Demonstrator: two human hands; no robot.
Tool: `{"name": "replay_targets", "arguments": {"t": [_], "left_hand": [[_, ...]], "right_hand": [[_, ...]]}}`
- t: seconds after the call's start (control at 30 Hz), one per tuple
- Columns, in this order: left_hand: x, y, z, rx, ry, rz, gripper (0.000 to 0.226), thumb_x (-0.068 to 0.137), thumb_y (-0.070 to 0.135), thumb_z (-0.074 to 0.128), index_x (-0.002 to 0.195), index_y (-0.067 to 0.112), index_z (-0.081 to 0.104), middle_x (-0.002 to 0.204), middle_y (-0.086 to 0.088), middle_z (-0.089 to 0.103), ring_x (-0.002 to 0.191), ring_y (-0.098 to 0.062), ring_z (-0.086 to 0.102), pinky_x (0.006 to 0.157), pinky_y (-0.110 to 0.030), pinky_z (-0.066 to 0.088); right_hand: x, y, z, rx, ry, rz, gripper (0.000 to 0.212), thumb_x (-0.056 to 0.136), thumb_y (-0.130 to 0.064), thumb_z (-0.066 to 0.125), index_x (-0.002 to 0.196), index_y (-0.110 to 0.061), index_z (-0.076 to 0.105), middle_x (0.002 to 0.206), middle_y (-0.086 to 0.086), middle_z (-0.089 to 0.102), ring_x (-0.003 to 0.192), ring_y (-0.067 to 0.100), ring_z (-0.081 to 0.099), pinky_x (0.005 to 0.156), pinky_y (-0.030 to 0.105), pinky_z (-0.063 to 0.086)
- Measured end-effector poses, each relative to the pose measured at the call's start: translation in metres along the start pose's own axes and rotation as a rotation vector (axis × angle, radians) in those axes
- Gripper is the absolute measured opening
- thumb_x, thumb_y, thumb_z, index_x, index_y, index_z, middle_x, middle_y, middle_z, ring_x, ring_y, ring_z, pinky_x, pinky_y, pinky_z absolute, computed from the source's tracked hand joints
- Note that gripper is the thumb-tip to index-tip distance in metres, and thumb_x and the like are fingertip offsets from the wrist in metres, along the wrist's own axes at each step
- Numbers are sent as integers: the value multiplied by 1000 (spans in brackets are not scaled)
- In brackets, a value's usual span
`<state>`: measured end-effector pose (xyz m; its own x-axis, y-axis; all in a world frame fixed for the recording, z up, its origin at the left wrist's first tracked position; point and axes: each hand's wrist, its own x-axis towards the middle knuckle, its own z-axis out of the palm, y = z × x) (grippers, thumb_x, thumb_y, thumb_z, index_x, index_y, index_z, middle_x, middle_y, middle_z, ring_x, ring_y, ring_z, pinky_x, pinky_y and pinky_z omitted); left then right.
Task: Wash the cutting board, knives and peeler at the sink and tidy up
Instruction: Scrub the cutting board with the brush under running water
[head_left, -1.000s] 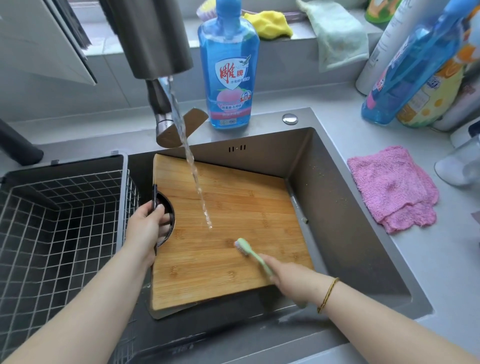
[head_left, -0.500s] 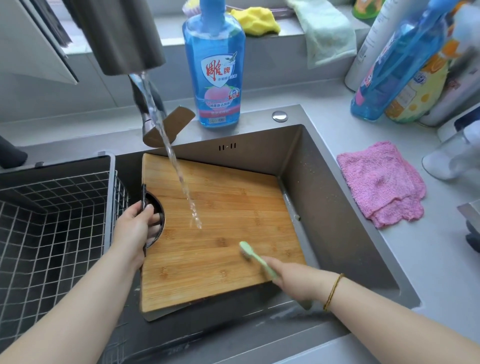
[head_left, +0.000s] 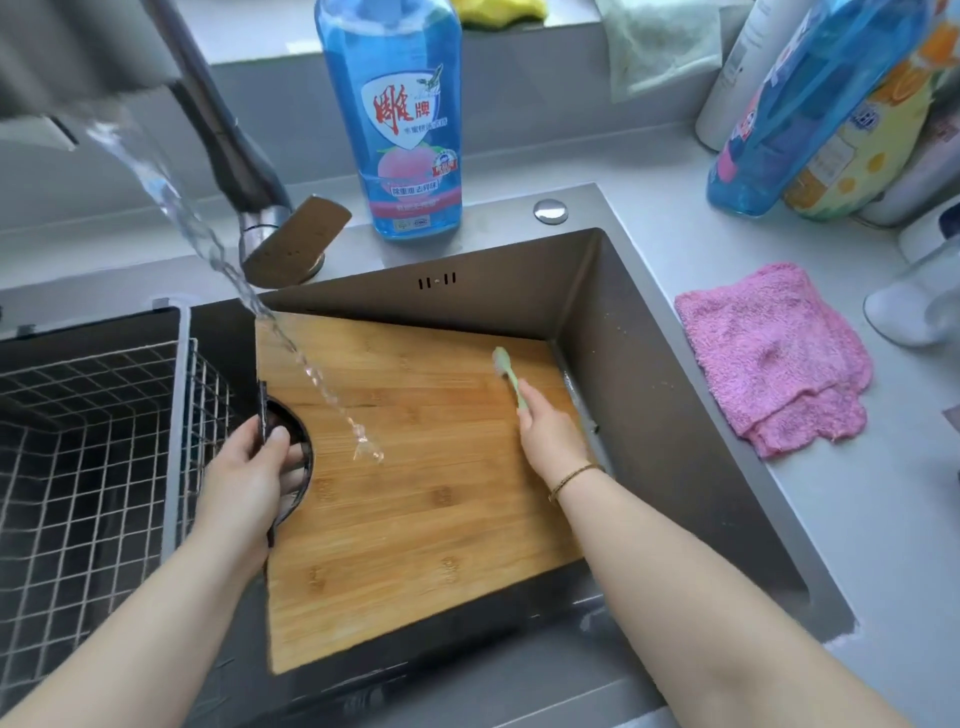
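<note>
Fingers (head_left: 295, 459) of our left hand (head_left: 244, 475) grip the cutting board (head_left: 426, 519) through its left-edge hole; our right hand (head_left: 550, 436) clasps a green brush (head_left: 505, 370) near its far right corner.

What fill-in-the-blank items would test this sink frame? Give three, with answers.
1. The right hand holds a green ____ against the cutting board.
2. The left hand grips the board's ____ edge.
3. The cloth lying on the counter right of the sink is ____.
Answers: brush; left; pink.
</note>
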<state>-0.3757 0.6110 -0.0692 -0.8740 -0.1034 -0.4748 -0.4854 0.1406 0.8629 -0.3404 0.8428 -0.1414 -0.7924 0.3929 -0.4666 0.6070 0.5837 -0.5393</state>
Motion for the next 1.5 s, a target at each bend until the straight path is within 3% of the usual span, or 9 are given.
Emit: {"name": "replay_targets", "arguments": {"t": [0.13, 0.33, 0.47, 0.67, 0.8, 0.97, 1.1, 1.37, 1.5], "left_hand": [[1, -6, -3, 10, -8, -41, 19, 98, 17, 39, 113, 23, 50, 87, -3, 61, 74, -17, 56, 67, -31, 45], [6, -2, -11, -28, -87, -184, 19, 98, 14, 41, 89, 22, 56, 85, -8, 63, 68, -19, 58, 44, -20, 51], [6, 8, -14, -33, -148, -184, 17, 97, 24, 42, 100, 19, 58, 74, -6, 72, 56, -14, 66, 45, -22, 53], [15, 21, -13, 148, -262, -252, 18, 91, 24, 50, 96, 10, 60, 93, -14, 68, 60, -18, 67, 41, -24, 51], [13, 24, -15, 152, -252, -211, 15, 93, 18, 49, 89, 8, 59, 82, -10, 69, 58, -18, 64, 37, -21, 48], [17, 30, -23, 135, -148, -119, 19, 95, 19, 47, 78, 12, 54, 46, 6, 63, 35, -4, 56, 31, -14, 39], [19, 29, -22, 119, -129, -89, 20, 95, 19, 48, 76, 13, 52, 42, 9, 61, 32, -1, 53, 30, -11, 37], [18, 28, -23, 113, -116, -117, 19, 96, 18, 46, 79, 12, 52, 63, -4, 58, 31, -1, 52, 29, -12, 37], [18, 29, -21, 113, -119, -112, 21, 96, 17, 45, 77, 12, 50, 45, 2, 60, 29, -1, 51, 29, -11, 36]], "right_hand": [[25, 9, -6, 191, 82, 192, 43, 99, -20, 29, 142, -26, 32, 138, 10, 47, 124, 30, 45, 100, 31, 35], [24, -3, -3, 105, -8, -61, 42, 98, -25, 34, 139, -34, 36, 130, 11, 55, 115, 32, 51, 92, 32, 41], [29, 29, -16, 35, 119, 212, 42, 99, -23, 28, 140, -28, 35, 125, 16, 56, 113, 35, 52, 94, 38, 44], [18, 11, -4, 115, -2, -65, 42, 97, -25, 37, 139, -33, 37, 128, 8, 56, 112, 29, 53, 93, 33, 42], [23, 29, -17, 74, 52, 163, 41, 98, -22, 33, 139, -26, 38, 130, 13, 53, 114, 32, 52, 97, 36, 43], [-14, 11, -18, -226, -256, 94, 45, 98, -17, 30, 142, -12, 22, 120, 21, 54, 105, 33, 56, 79, 32, 44], [-52, -5, -1, -253, -415, -127, 56, 99, -25, 30, 147, -17, 1, 88, 11, 58, 72, 24, 52, 63, 32, 41], [-54, 10, -16, -316, -478, 33, 62, 99, -24, 34, 147, -20, -4, 122, 19, 55, 95, 28, 56, 78, 35, 46], [-63, 13, -15, -354, -563, -20, 67, 98, -25, 37, 147, -22, -8, 118, 17, 56, 85, 23, 55, 75, 32, 46]]}}
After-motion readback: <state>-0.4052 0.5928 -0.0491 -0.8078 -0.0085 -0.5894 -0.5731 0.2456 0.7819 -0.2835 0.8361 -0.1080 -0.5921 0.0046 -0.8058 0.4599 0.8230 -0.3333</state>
